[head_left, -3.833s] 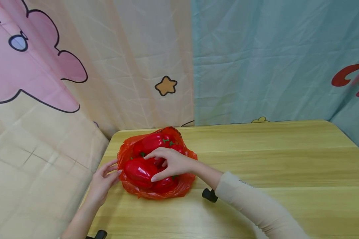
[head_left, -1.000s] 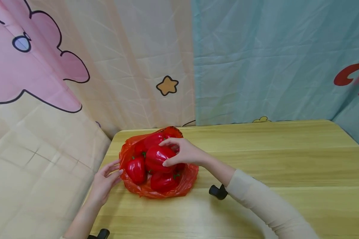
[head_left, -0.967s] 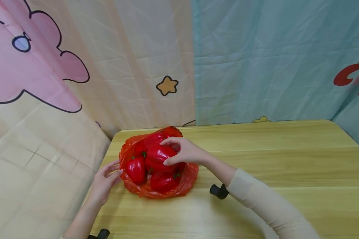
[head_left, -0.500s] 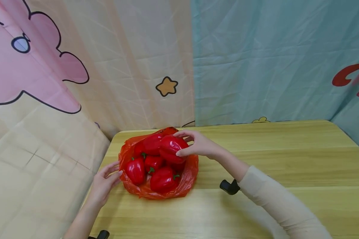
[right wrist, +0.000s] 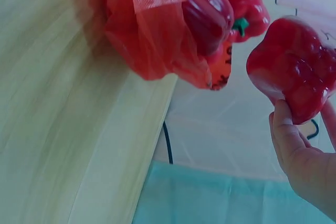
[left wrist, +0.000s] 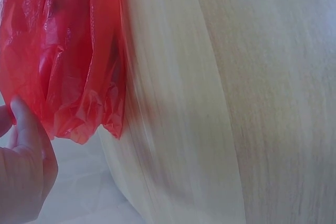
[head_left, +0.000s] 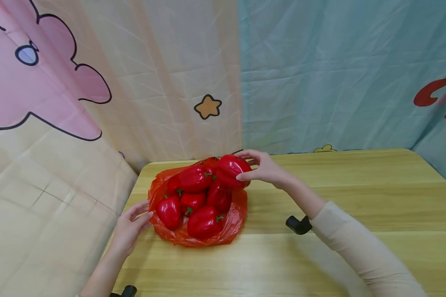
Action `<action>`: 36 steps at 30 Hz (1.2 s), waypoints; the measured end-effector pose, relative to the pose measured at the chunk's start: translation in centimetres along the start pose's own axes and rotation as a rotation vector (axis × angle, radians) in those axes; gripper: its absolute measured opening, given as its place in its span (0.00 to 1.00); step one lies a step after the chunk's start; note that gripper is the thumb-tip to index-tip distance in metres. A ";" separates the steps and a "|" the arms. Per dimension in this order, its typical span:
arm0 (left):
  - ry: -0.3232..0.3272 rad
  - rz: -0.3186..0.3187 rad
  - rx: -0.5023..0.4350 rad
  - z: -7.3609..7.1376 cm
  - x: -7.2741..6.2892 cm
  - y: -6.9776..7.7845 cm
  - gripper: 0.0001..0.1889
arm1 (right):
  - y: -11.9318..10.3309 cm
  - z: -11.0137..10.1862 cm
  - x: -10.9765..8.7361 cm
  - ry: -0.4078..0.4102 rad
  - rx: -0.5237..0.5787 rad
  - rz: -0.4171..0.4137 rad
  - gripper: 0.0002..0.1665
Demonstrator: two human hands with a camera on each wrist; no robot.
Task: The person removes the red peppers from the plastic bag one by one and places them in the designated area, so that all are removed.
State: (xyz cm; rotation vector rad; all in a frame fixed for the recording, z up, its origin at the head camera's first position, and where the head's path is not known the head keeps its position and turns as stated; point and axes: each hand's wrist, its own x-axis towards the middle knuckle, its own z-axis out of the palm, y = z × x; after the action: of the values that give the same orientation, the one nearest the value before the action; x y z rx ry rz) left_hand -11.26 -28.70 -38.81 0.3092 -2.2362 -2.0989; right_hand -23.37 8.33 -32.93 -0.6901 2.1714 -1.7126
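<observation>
A red bell pepper [head_left: 228, 169] is gripped in my right hand [head_left: 266, 170], thumb in front and fingers behind, over the back right of the bag. The right wrist view shows this pepper [right wrist: 294, 66] raised apart from the bag, its lobed end toward the camera. The red plastic bag [head_left: 236, 222] lies spread on the table with several glossy red bell peppers [head_left: 204, 222] with green stems inside. At the bag's left edge, my left hand [head_left: 128, 229] pinches the film between thumb and fingers. Crumpled bag film [left wrist: 68, 66] hangs beside those fingertips in the left wrist view.
The wooden table [head_left: 338, 189] runs up to a printed curtain [head_left: 301, 82] at the back and a pale one on the left. Black angled pieces stick out by the right forearm [head_left: 299, 225] and the left forearm [head_left: 128, 291].
My right hand has lifted the bell pepper from the heap and moved it up and to the right, uncovering peppers beneath. The left hand has stayed at the bag's edge.
</observation>
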 end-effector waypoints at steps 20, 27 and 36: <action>-0.003 -0.010 -0.029 -0.2 0.1 -0.2 0.15 | 3.8 -4.8 -2.0 0.169 -0.058 0.157 0.37; -0.009 -0.004 -0.043 -0.3 0.0 -0.2 0.14 | 5.1 -5.2 -2.5 0.180 -0.076 0.176 0.38; -0.012 -0.039 -0.030 -0.3 0.1 0.0 0.14 | 6.8 -5.4 -2.7 0.229 -0.110 0.197 0.40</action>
State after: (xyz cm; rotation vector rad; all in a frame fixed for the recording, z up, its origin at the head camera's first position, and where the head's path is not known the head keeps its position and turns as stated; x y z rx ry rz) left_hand -11.31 -28.98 -38.85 0.3420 -2.2200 -2.1570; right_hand -25.08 15.44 -38.32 -0.3032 2.4097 -1.6490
